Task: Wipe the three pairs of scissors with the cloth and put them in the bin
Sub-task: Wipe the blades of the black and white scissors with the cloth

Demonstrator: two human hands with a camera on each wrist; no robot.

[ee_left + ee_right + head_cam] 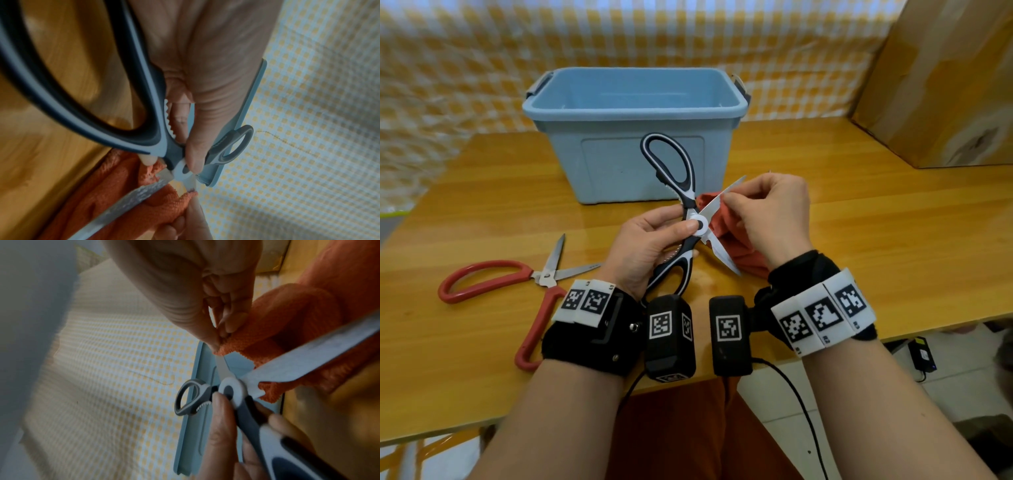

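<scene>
Above the middle of the wooden bench (pixel 859 219), just in front of the light blue plastic bin (pixel 640 102), the left hand (pixel 643 246) grips a pair of black-and-white kitchen scissors (pixel 690 219) with the blades spread wide. Its thumb presses on the white pivot disc while the other fingers (pixel 688 254) curl round the lower handle from behind; the upper handle loop rises in front of the bin's near wall. In the left wrist view the thumb tip sits on the pivot and the serrated inner edge of the handle shows beside it. The right hand (pixel 770 212) pinches an orange-red cloth (pixel 726 233) against the upper blade with thumb and forefinger, the remaining fingers curled in; the right wrist view shows the cloth (pixel 287 324) folded over that blade's edge close to the pivot, with the rest of the cloth bunched behind the lower blade. The bin stands upright on the bench without a lid, and what can be seen of its inside shows bare walls; its floor is hidden by the near wall. To the left, a pair of red-handled scissors (pixel 517 284) lies flat on the bench, blades parted and pointing away from the person, one handle partly hidden under the left wristband. A large brown cardboard box (pixel 945 78) stands at the far right of the bench, and a yellow-and-white checked sheet (pixel 465 68) hangs behind it.
</scene>
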